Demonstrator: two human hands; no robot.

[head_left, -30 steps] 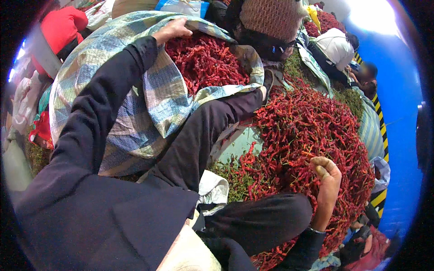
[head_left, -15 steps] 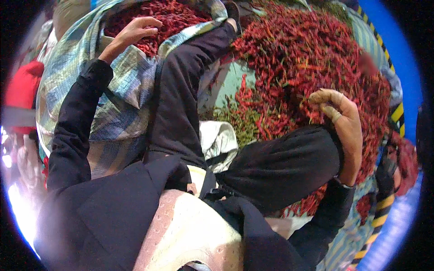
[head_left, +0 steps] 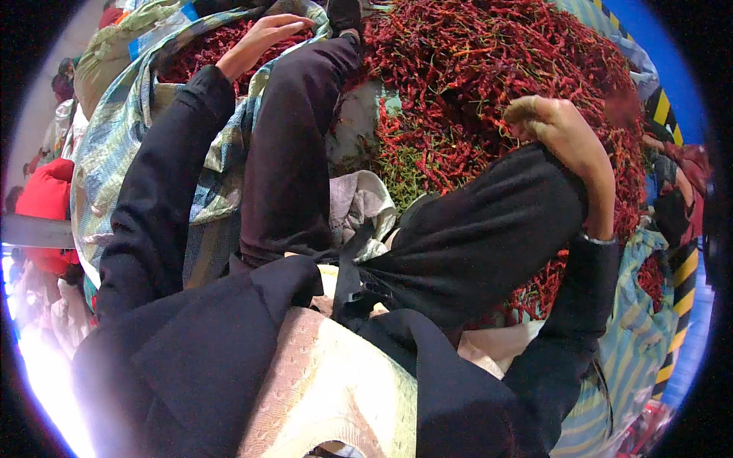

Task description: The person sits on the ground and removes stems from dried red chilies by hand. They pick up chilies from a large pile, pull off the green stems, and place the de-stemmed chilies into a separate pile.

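Note:
My left hand [head_left: 266,40] is over the mouth of a blue-and-white woven sack [head_left: 114,179], fingers stretched out flat, holding nothing visible. Inside the sack lie dried red chillies [head_left: 206,52]. Beyond my bent right knee, my right hand [head_left: 563,133] is at a big heap of red chillies [head_left: 466,57], its fingers curled down and pressed together. Whatever they hold, if anything, is hidden. Green stems and greenish chillies [head_left: 408,172] mix into the near edge of the heap.
My legs in dark trousers [head_left: 286,153] stretch between sack and heap. A pale cloth [head_left: 359,200] lies between them. At the right are a striped sheet [head_left: 611,374], yellow-black tape [head_left: 686,282] and another person's arm [head_left: 682,195]. Something red [head_left: 46,198] stands far left.
My left hand has shifted right across the sack's mouth, its fingers now straighter and flatter. The right hand stays by the knee at the heap, fingers still curled. The whole view has shifted slightly.

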